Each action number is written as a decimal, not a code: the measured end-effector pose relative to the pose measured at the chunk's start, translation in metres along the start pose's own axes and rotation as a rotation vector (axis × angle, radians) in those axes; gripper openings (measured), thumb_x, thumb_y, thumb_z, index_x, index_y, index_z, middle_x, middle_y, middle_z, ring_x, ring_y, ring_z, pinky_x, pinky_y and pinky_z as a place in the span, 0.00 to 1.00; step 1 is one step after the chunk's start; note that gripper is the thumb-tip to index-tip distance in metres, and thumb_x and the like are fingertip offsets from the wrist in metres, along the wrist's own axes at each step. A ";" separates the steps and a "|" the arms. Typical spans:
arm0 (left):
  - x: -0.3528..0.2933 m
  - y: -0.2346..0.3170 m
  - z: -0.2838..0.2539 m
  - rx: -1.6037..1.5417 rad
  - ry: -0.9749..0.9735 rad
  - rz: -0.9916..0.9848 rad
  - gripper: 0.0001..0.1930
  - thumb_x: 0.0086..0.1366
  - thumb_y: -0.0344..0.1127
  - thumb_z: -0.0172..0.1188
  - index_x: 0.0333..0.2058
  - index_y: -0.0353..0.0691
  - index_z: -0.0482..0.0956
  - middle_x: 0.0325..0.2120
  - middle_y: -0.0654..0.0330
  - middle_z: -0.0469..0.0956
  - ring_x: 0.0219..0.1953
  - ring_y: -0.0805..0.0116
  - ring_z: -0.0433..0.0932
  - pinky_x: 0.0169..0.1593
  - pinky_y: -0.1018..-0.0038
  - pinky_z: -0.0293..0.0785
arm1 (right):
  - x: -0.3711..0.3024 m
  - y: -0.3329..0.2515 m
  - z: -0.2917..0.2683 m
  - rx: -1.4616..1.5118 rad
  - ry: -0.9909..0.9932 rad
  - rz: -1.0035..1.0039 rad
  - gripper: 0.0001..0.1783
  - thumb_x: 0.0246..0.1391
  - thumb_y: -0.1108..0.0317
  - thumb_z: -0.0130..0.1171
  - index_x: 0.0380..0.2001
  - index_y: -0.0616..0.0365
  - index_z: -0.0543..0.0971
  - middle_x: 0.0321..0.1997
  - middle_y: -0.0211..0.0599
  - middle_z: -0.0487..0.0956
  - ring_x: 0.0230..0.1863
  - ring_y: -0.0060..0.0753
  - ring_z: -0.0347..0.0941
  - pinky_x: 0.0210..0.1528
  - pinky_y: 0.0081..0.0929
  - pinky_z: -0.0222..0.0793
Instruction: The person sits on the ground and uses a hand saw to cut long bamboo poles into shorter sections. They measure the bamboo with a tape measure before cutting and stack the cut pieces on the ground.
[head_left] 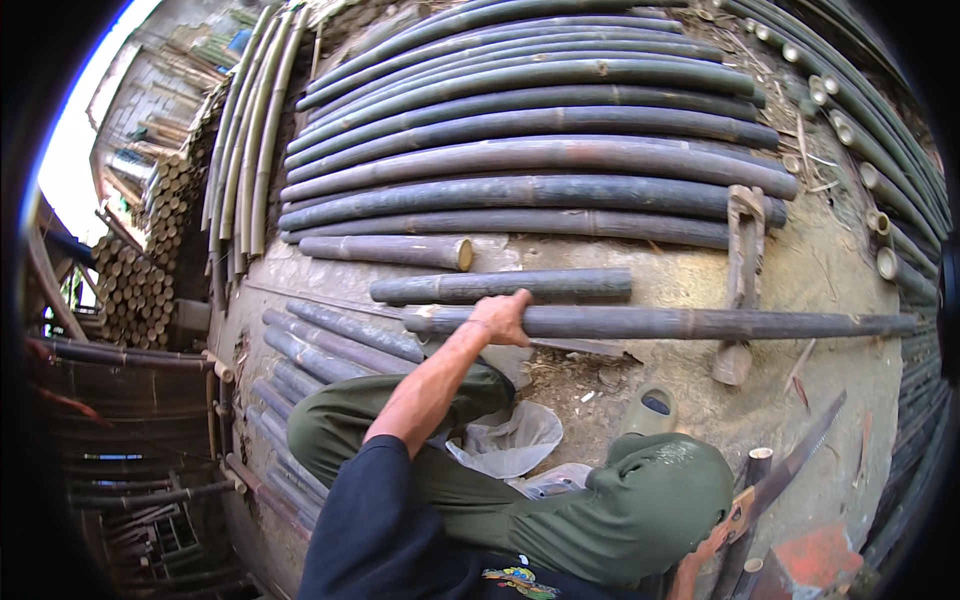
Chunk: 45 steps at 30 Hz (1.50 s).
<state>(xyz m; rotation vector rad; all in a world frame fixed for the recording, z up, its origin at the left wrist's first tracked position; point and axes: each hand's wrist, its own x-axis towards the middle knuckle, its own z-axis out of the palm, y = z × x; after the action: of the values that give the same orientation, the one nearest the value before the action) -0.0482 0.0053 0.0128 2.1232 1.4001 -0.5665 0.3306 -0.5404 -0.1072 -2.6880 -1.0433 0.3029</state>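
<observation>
My left hand (500,318) is wrapped round a long dark bamboo pole (620,322) near its left end. The pole runs to the right across a wooden rest (740,260). Low on the right, beside my bent knee, my right hand (706,548) grips the wooden handle of a handsaw (795,455); the knee partly hides that hand. The saw's blade points up and to the right, apart from the pole. Just beyond the pole lies a shorter dark bamboo piece (500,287).
Long bamboo poles (540,150) lie side by side beyond me. Cut pieces (320,345) are laid at my left. A clear plastic bag (510,440) sits between my legs, near a green clog (650,408). More poles (885,180) line the right; stacked bamboo (140,285) stands far left.
</observation>
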 end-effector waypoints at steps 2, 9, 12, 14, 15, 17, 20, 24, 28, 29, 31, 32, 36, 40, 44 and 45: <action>0.017 0.006 0.013 -0.122 -0.014 0.106 0.37 0.44 0.48 0.67 0.55 0.42 0.74 0.44 0.44 0.82 0.49 0.47 0.80 0.55 0.59 0.75 | 0.002 0.016 0.016 -0.090 -0.105 -0.019 0.53 0.44 0.75 0.66 0.72 0.60 0.51 0.65 0.56 0.66 0.64 0.59 0.62 0.65 0.47 0.57; 0.014 0.072 0.008 -0.191 0.021 0.215 0.44 0.48 0.58 0.70 0.61 0.43 0.69 0.60 0.49 0.70 0.64 0.50 0.66 0.66 0.59 0.63 | 0.092 -0.088 -0.054 0.128 -0.057 0.028 0.42 0.44 0.72 0.66 0.65 0.60 0.66 0.57 0.52 0.71 0.56 0.52 0.69 0.57 0.45 0.66; 0.007 0.015 0.021 0.118 -0.126 0.017 0.57 0.37 0.57 0.78 0.66 0.44 0.62 0.62 0.47 0.67 0.65 0.45 0.65 0.66 0.56 0.64 | 0.139 -0.127 -0.027 0.824 -0.133 0.229 0.41 0.53 0.71 0.67 0.68 0.62 0.60 0.54 0.47 0.74 0.53 0.40 0.73 0.51 0.34 0.74; -0.010 -0.021 0.011 0.300 -0.279 -0.203 0.50 0.37 0.52 0.79 0.60 0.41 0.68 0.62 0.48 0.68 0.66 0.48 0.65 0.65 0.56 0.66 | 0.170 -0.160 -0.009 1.145 -0.249 0.314 0.41 0.56 0.68 0.66 0.68 0.64 0.59 0.54 0.48 0.75 0.53 0.40 0.73 0.53 0.35 0.74; -0.015 -0.061 0.015 0.311 -0.380 -0.200 0.46 0.38 0.49 0.78 0.56 0.39 0.71 0.58 0.47 0.73 0.62 0.49 0.71 0.62 0.58 0.70 | 0.182 -0.191 -0.005 1.318 -0.326 0.378 0.40 0.57 0.66 0.65 0.68 0.65 0.58 0.54 0.48 0.76 0.53 0.39 0.73 0.53 0.35 0.74; -0.032 -0.102 0.007 0.187 -0.415 -0.121 0.43 0.36 0.46 0.78 0.53 0.37 0.73 0.48 0.44 0.80 0.52 0.48 0.79 0.56 0.59 0.74 | 0.203 -0.227 0.012 1.600 -0.525 0.513 0.40 0.58 0.62 0.64 0.68 0.62 0.59 0.54 0.47 0.75 0.52 0.40 0.74 0.53 0.38 0.73; -0.047 -0.096 0.005 0.064 -0.201 0.007 0.41 0.35 0.42 0.77 0.52 0.38 0.73 0.45 0.44 0.80 0.51 0.48 0.78 0.54 0.60 0.74 | 0.220 -0.273 0.032 1.647 -0.669 0.509 0.37 0.58 0.60 0.65 0.65 0.61 0.63 0.54 0.47 0.75 0.53 0.41 0.73 0.53 0.40 0.72; -0.056 -0.071 0.024 0.030 0.131 0.100 0.37 0.34 0.39 0.77 0.46 0.38 0.72 0.42 0.47 0.75 0.49 0.45 0.75 0.53 0.58 0.72 | 0.203 -0.283 0.017 1.120 -0.473 0.186 0.38 0.56 0.60 0.66 0.65 0.62 0.64 0.54 0.48 0.75 0.55 0.42 0.72 0.56 0.41 0.70; -0.033 -0.013 0.030 0.020 0.452 0.229 0.32 0.38 0.36 0.75 0.43 0.36 0.71 0.40 0.47 0.70 0.44 0.45 0.73 0.49 0.58 0.74 | 0.143 -0.219 -0.036 0.313 0.016 -0.072 0.43 0.47 0.65 0.68 0.66 0.62 0.63 0.60 0.51 0.68 0.63 0.53 0.65 0.66 0.45 0.59; -0.019 0.017 0.033 0.035 0.505 0.290 0.32 0.39 0.37 0.76 0.44 0.35 0.71 0.40 0.48 0.70 0.43 0.46 0.73 0.48 0.59 0.75 | 0.124 -0.183 -0.044 0.236 0.010 -0.005 0.44 0.46 0.66 0.67 0.66 0.62 0.62 0.61 0.52 0.67 0.64 0.55 0.62 0.67 0.46 0.58; 0.008 0.071 0.042 0.036 0.494 0.328 0.32 0.42 0.41 0.76 0.46 0.35 0.73 0.40 0.50 0.71 0.43 0.52 0.74 0.48 0.61 0.77 | 0.083 -0.134 -0.054 0.060 -0.069 0.160 0.44 0.45 0.67 0.67 0.66 0.62 0.61 0.61 0.53 0.65 0.65 0.58 0.59 0.68 0.46 0.57; 0.024 0.103 0.044 -0.014 0.451 0.313 0.32 0.44 0.42 0.76 0.46 0.35 0.73 0.40 0.51 0.71 0.43 0.54 0.74 0.48 0.62 0.77 | 0.067 -0.119 -0.061 -0.056 -0.132 0.256 0.44 0.45 0.67 0.66 0.66 0.63 0.61 0.61 0.53 0.64 0.65 0.59 0.58 0.68 0.47 0.56; 0.075 0.209 0.042 -0.080 0.383 0.355 0.35 0.48 0.49 0.75 0.49 0.35 0.73 0.43 0.51 0.72 0.48 0.55 0.75 0.50 0.62 0.77 | 0.031 -0.077 -0.043 0.012 -0.126 0.297 0.50 0.42 0.71 0.68 0.68 0.63 0.55 0.62 0.55 0.62 0.63 0.60 0.59 0.66 0.46 0.58; 0.109 0.259 0.044 0.022 0.373 0.413 0.36 0.48 0.55 0.75 0.50 0.38 0.74 0.46 0.52 0.74 0.50 0.50 0.75 0.53 0.60 0.75 | 0.038 -0.081 -0.019 -0.030 -0.054 0.315 0.52 0.42 0.72 0.67 0.70 0.62 0.52 0.60 0.55 0.64 0.61 0.59 0.61 0.64 0.46 0.59; 0.114 0.269 0.039 -0.002 0.139 0.319 0.35 0.48 0.55 0.75 0.48 0.39 0.74 0.47 0.50 0.77 0.54 0.51 0.75 0.55 0.58 0.74 | 0.029 -0.086 0.001 0.004 -0.178 0.429 0.57 0.42 0.72 0.67 0.72 0.61 0.46 0.55 0.56 0.68 0.58 0.59 0.65 0.63 0.45 0.60; 0.115 0.270 0.036 -0.012 0.106 0.294 0.36 0.48 0.55 0.75 0.50 0.39 0.73 0.47 0.50 0.77 0.54 0.51 0.76 0.55 0.58 0.74 | 0.026 -0.086 0.004 0.005 -0.206 0.433 0.58 0.42 0.72 0.67 0.73 0.61 0.44 0.54 0.56 0.70 0.57 0.59 0.65 0.63 0.45 0.60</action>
<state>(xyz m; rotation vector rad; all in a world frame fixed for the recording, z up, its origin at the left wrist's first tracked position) 0.2425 -0.0237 -0.0303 2.3225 1.1098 -0.3342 0.2936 -0.4608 -0.0879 -2.9035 -0.4893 0.6702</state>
